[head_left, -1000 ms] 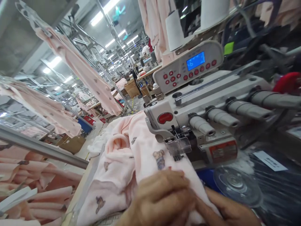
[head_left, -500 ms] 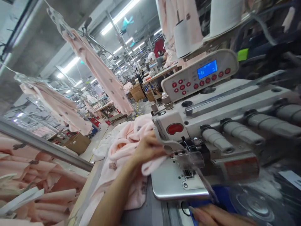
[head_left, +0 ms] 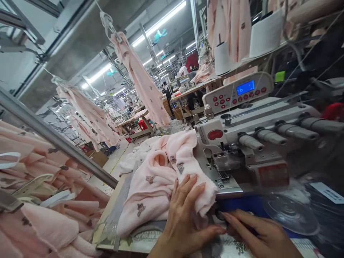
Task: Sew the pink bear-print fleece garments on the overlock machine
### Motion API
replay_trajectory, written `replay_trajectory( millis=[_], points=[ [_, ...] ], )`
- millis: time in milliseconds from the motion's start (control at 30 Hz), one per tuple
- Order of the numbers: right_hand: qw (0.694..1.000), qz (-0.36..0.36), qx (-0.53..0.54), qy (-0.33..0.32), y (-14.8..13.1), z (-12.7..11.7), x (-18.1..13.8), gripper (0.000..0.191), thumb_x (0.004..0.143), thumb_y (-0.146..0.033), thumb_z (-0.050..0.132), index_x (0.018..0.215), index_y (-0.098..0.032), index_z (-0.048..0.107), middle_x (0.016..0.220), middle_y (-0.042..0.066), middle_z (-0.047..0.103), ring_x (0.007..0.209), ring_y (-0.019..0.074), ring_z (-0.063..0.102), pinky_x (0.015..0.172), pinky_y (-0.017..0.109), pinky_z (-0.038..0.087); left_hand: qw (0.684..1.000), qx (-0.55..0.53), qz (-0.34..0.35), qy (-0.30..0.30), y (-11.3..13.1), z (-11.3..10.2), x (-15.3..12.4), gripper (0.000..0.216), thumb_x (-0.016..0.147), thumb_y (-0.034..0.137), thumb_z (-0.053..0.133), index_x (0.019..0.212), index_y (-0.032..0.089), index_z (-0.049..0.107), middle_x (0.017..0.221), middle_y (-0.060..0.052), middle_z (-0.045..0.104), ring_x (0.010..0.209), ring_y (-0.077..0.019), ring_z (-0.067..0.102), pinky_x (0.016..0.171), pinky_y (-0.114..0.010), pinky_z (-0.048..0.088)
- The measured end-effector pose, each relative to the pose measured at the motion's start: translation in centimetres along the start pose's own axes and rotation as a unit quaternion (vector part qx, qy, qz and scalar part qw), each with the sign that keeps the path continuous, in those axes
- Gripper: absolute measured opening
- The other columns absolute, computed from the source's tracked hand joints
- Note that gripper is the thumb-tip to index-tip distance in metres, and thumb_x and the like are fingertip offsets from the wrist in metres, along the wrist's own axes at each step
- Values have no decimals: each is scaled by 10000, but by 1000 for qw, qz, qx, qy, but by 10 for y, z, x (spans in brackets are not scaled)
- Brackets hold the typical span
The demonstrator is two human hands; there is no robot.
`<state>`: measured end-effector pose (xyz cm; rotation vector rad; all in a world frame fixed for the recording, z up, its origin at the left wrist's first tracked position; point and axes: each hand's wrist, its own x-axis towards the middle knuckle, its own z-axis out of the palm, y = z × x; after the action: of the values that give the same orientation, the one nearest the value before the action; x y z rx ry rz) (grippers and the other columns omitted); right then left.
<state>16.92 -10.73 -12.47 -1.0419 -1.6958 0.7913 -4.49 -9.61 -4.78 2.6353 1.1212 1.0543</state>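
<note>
A soft pink fleece garment piece (head_left: 150, 182) with small grey-brown printed motifs lies bunched on the table, left of the sewing machine (head_left: 215, 134). My left hand (head_left: 185, 211) rests on its near right part, fingers spread and flat, thumb pointing right. The raw, fuzzy edge of the cloth reaches the metal machine plate (head_left: 233, 188), in front of the needle area. To the right, my right hand (head_left: 255, 229) has its fingers curled together beside a small dark round thing (head_left: 219, 214); what they hold is hidden.
White thread cones (head_left: 266, 34) stand behind the control panel (head_left: 239, 94). Pink pieces hang from an overhead rail at left. A stack of pink pieces (head_left: 53, 222) lies beyond the metal bar (head_left: 61, 139). A clear plastic disc (head_left: 292, 215) sits at right.
My left hand has moved from beside the presser area toward me and now lies flat on the cloth. The cloth has shifted toward the near right. My right hand has come further into view.
</note>
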Motion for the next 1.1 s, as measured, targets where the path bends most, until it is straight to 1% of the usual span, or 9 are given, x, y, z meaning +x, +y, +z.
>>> replay_trajectory(
  millis=[100,333,433,533,633,733,833,933,1100],
  points=[
    [1000,-10,0,0,2,-2,1,409,1044,-439,514,744,-222,688,654,-39,628,569,109,609,583,146,465,999,-37,-19,30,-8,0,-2,646,918,366,675,1475,315,352,1541,-137,477,1473,-302,404,1157,-562,426],
    [1000,-22,2,7,2,-3,5,319,1014,-391,574,783,-232,727,652,-47,644,557,93,628,577,111,467,995,15,2,97,-5,-29,-2,492,896,378,705,1330,273,499,1432,-155,544,1339,-294,538,1084,-487,503],
    [999,-26,4,30,3,-2,4,308,997,-413,604,792,-228,742,659,-42,654,556,101,635,582,107,486,997,58,1,58,-8,-20,2,669,807,408,788,1383,252,486,1483,-181,500,1361,-359,513,1080,-559,501],
    [998,-25,8,64,1,-6,-5,257,1008,-405,603,873,-256,764,710,-56,699,576,98,672,609,79,520,998,38,-45,25,-14,-14,1,614,839,151,652,1422,255,487,1499,-143,523,1363,-304,539,1096,-493,515],
    [993,-48,-17,107,-13,-9,-14,157,992,-383,662,1101,-313,750,955,-51,758,751,135,744,728,92,574,999,8,-19,-31,-16,-25,-1,666,851,19,485,1456,295,492,1524,-79,520,1378,-217,536,1128,-380,494],
    [985,-102,-50,133,-40,-4,-4,486,987,-394,671,1448,-335,526,1354,13,622,988,169,721,823,154,601,995,46,23,-88,-5,-41,2,616,921,67,469,1500,277,453,1542,-79,499,1390,-222,520,1129,-380,491],
    [976,-180,-64,104,-65,1,19,392,1015,-232,546,1399,-313,559,1438,-15,556,1189,130,633,1003,142,504,990,93,40,-99,7,-48,7,552,935,98,495,1474,215,484,1506,-91,541,1351,-276,538,1095,-433,518],
    [970,-213,-60,96,-74,-4,30,289,955,-106,499,1065,-260,717,1193,-35,709,1103,117,679,1048,134,462,995,76,19,-55,8,-46,4,480,929,58,497,1376,213,577,1338,-88,670,1170,-230,651,980,-348,571],
    [977,-153,-23,146,-63,-20,12,258,972,-215,616,1174,-336,722,1223,-43,701,1073,166,700,1021,182,518,997,11,-49,61,4,-40,-9,327,810,15,602,1026,228,724,945,-43,719,876,-186,683,763,-268,545]
  ],
)
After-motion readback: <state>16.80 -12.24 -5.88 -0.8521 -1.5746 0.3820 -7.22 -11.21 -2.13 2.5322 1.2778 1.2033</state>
